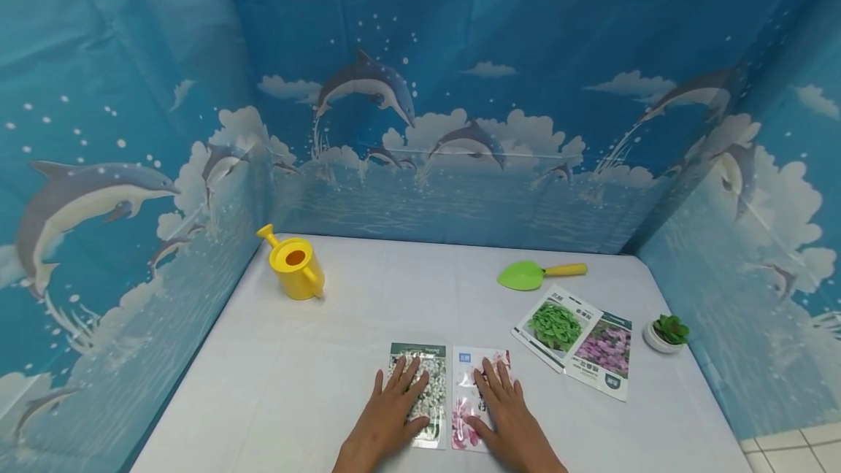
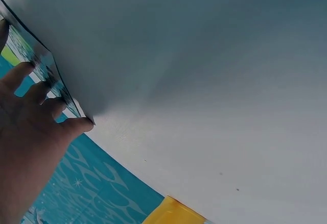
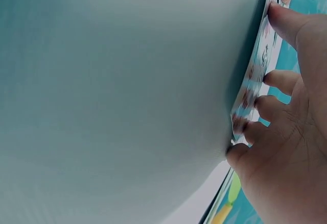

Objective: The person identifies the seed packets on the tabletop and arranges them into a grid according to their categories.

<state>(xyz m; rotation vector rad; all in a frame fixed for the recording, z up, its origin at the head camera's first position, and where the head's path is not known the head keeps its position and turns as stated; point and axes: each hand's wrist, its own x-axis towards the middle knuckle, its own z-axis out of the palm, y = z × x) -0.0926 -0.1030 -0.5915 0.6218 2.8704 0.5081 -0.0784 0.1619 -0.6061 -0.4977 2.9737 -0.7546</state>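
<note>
In the head view a packet with white flowers and a packet with pink flowers lie side by side, a narrow gap between them. The left hand rests on the white-flower packet with its fingers spread. On the pink-flower packet rests the right hand, fingers also extended. The left wrist view has the left hand with its fingertips along the packet's surface. Fingertips of the right hand touch the pink packet in the right wrist view.
A yellow watering can stands at the back left. At the right are a green trowel, a green-leaf packet overlapping a purple-flower packet, and a small potted plant. Dolphin-print curtains surround the white table.
</note>
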